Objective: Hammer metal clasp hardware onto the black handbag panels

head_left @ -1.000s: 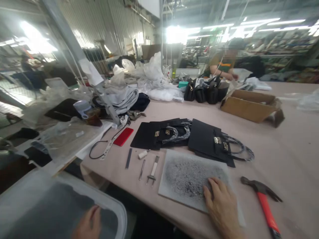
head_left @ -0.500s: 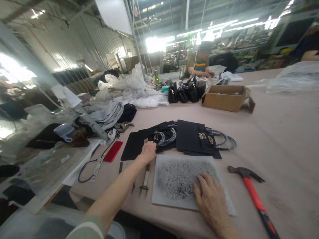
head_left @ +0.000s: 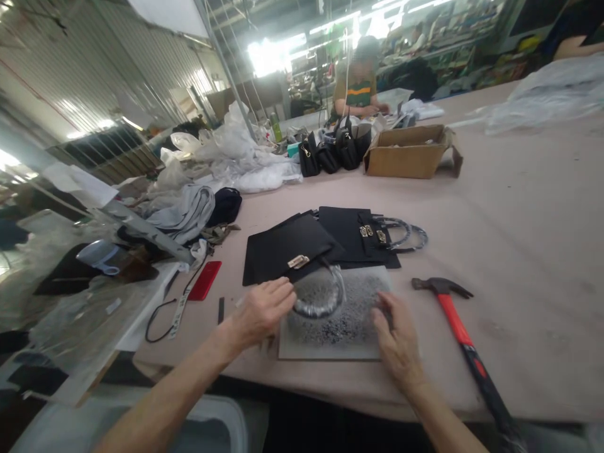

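Note:
My left hand (head_left: 267,309) grips a black bag panel (head_left: 285,244) near its front edge, beside its gold clasp (head_left: 298,261). The panel's plastic-wrapped handle (head_left: 321,310) hangs over a grey, speckled board (head_left: 358,346). Just what the fingertips pinch is hidden. At the board's right edge is my right hand (head_left: 399,340), holding nothing, with thumb and fingers apart. More black bag panels (head_left: 342,226) with gold clasps and wrapped handles lie stacked behind the board. To the right of that hand lies a claw hammer (head_left: 455,321) with a red and black handle.
A red phone (head_left: 206,280) and a cord with a white tag (head_left: 178,318) lie on the left. Finished black handbags (head_left: 309,154) and an opened cardboard box (head_left: 406,154) stand farther back. A person (head_left: 358,88) sits across the table; plastic bags (head_left: 226,154) are heaped at back left.
My left hand has lifted a black bag panel from the left stack and drawn it toward the board. My right hand has come off the board's surface toward its edge. The view has shifted.

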The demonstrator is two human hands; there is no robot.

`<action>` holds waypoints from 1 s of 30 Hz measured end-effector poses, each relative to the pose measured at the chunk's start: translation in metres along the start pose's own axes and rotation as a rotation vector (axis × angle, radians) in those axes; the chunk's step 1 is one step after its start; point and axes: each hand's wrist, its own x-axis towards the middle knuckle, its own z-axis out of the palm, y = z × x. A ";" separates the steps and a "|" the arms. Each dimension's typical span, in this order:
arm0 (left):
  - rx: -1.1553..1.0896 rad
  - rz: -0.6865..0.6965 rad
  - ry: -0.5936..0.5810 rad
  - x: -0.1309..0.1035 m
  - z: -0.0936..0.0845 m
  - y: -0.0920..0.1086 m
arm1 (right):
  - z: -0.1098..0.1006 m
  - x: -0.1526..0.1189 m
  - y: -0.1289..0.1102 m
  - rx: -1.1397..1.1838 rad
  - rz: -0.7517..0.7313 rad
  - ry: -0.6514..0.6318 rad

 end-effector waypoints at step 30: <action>-0.376 -0.573 0.361 -0.070 0.077 0.098 | -0.015 0.014 0.015 -0.254 -0.555 -0.562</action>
